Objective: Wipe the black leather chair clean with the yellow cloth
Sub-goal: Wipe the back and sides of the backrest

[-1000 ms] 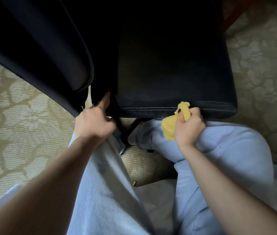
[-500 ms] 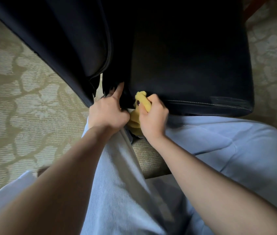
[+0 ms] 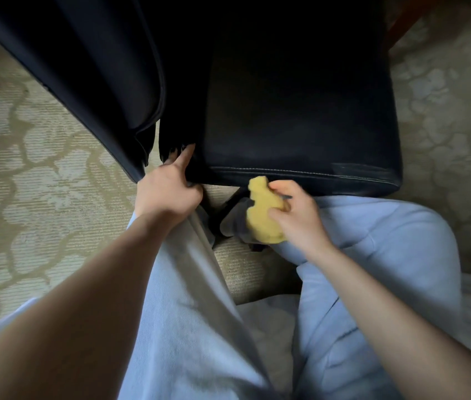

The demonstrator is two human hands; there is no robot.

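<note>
Wiping step: I'm guessing the person is doing the front edge of the chair [image 3: 300,111] seat, right under the stitched seam [image 3: 286,172]. It's too dark for me to be judging how clean the top is.
Cloth: the yellow cloth [image 3: 263,215] is sitting bunched up just below that front edge. Its top tip is either touching the leather or just missing it, can't tell.
Right hand: the right hand [image 3: 296,217] is holding the cloth, with its grip clamping around the wad. It's looking blurry, so probably mid-swipe.
Left hand: the left hand [image 3: 167,189] is gripping the seat's near corner, fingers curling under the edge. The index finger is pointing up into the gap beside the backrest [image 3: 98,67]. I reckon it's bracing the chair.
Next move: I'm thinking it's calling for pressing the cloth onto the edge and dragging it along the seam.
Arms: both forearms are reaching forward and down over the knees.
</note>
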